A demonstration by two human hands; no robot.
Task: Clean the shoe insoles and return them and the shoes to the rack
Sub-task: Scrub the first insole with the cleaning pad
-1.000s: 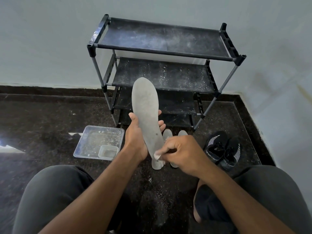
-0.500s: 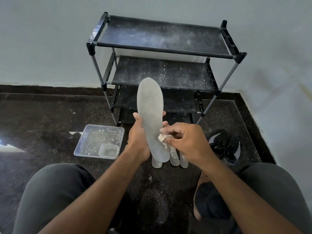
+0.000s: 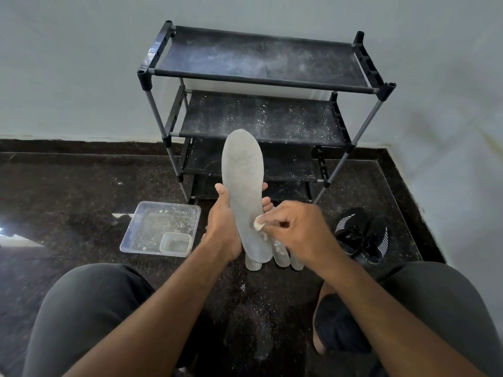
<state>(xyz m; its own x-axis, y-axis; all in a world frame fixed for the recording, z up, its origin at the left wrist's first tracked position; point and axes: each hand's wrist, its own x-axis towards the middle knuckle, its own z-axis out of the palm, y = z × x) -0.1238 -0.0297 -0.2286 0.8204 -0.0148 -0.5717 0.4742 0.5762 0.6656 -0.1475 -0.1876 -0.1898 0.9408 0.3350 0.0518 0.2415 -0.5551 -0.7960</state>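
Fingers of my left hand (image 3: 221,229) grip the long grey foam insole (image 3: 243,191), upright at frame centre. My right hand (image 3: 302,232) pinches a small white wipe (image 3: 258,225) against its right edge. Black knit shoes (image 3: 360,235) sit on the dark floor at right, the black rack (image 3: 261,85) behind.

The grey insole (image 3: 243,191) stands upright, toe up, dusty, held in front of the rack (image 3: 261,104). More insoles (image 3: 281,254) lie on the floor behind it, mostly hidden. The black shoes (image 3: 362,235) with white stripes sit together on the floor, right of the rack.
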